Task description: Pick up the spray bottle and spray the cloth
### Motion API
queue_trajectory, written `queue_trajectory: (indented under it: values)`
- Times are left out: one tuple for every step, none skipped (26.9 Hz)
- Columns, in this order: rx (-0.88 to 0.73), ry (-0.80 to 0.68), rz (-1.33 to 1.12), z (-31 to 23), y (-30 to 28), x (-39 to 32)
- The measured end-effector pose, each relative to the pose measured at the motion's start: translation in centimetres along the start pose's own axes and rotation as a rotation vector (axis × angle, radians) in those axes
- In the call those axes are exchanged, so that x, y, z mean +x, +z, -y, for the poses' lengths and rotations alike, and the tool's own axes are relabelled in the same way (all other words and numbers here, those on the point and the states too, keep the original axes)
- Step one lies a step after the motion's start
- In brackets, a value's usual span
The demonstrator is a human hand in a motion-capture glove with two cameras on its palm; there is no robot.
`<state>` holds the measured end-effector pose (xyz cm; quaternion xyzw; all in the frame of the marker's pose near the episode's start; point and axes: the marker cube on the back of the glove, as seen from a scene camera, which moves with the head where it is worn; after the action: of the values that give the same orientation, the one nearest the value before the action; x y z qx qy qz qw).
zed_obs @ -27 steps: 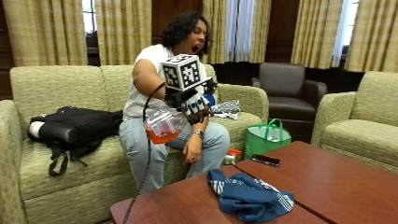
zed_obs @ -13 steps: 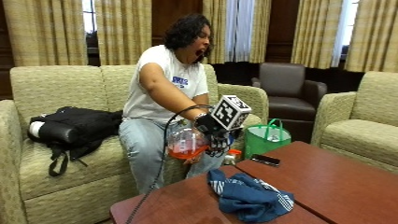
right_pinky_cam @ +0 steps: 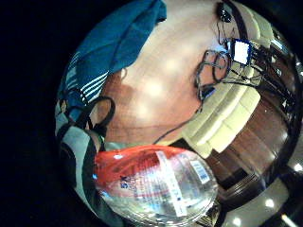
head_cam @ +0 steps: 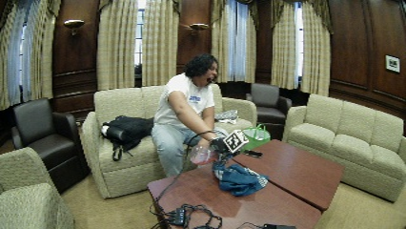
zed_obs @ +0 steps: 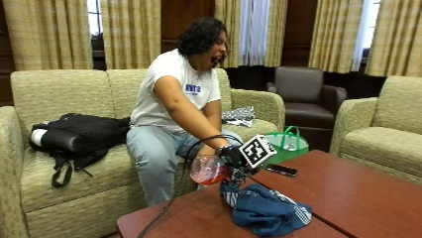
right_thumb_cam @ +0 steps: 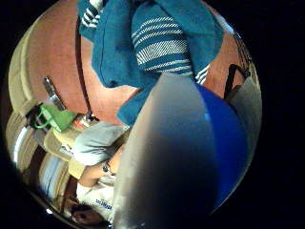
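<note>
Outside view: right hand (zed_obs: 232,156) curled round bottle (zed_obs: 208,170), its grip closed on the neck, held low at the desk (zed_obs: 369,193) edge. Cloth (zed_obs: 267,210) lies crumpled on desk just at 5 o'clock of the hand, near touching. Step in hand, by my reading: aiming; pick-up done. Next calls for nozzle turned onto cloth and trigger squeezed. Nozzle direction not visible. Phone (zed_obs: 282,170) at 3 o'clock, green bag (zed_obs: 289,145) beyond; neither blocks.

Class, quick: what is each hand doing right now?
Gloved right hand: grips the spray bottle beside the blue cloth.
Bare left hand: cannot be told.
</note>
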<state>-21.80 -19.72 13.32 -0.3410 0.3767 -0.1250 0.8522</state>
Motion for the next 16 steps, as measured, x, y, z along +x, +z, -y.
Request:
queue_trajectory:
  values:
    - [-0.006,-0.006,-0.006,0.2,0.2,-0.3]
    - [-0.011,-0.008,-0.007,0.4,0.4,-0.4]
    - [-0.015,-0.006,-0.007,0.5,0.5,-0.5]
    - [-0.018,-0.002,-0.011,0.6,0.5,-0.5]
    - [-0.019,0.003,-0.019,0.7,0.6,-0.6]
    - [-0.018,0.006,-0.028,0.7,0.6,-0.6]
    - [-0.015,0.010,-0.033,0.7,0.6,-0.5]
    - [-0.013,0.014,-0.032,0.6,0.5,-0.5]
    - [-0.009,0.018,-0.024,0.5,0.3,-0.4]
    - [-0.005,0.020,-0.013,0.4,0.0,-0.3]
    - [0.001,0.021,-0.002,0.2,-0.4,-0.2]
    - [0.009,0.021,0.006,0.0,-0.7,-0.1]
    - [0.019,0.022,0.013,-0.2,-1.2,0.0]
    - [0.030,0.023,0.024,-0.5,-1.6,0.2]
    - [0.041,0.025,0.041,-0.8,-2.2,0.4]
    - [0.051,0.027,0.063,-1.1,-2.8,0.6]
